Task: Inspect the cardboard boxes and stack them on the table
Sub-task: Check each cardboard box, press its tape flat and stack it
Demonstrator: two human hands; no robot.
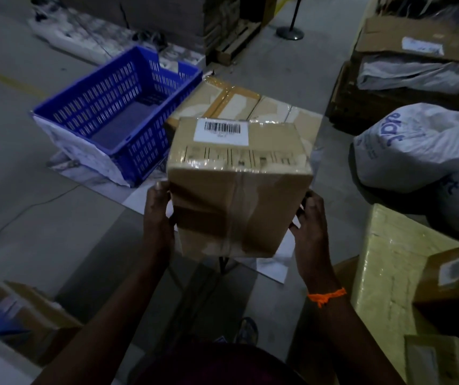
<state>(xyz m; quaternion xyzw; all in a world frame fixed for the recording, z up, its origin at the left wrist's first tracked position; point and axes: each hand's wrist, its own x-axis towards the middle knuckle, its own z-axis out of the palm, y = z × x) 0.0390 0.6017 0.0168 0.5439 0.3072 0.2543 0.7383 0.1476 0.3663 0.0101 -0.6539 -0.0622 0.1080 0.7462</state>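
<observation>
The left grip (157, 215) and right grip (310, 226) hold a brown tape-sealed cardboard box (239, 190) by opposite sides, fingers curled against it, white barcode label (221, 132) uppermost.

The brown rectangular cardboard box (239, 195) is showing a white paper label (222, 132) striped with black barcode bars, while a blue slotted plastic crate (106, 107), an orange thread wristband (326, 295) and a white plastic sack (422, 157) lettered in blue are standing out.

Taped brown cardboard box (239, 187), barcode-labelled, tilted
</observation>
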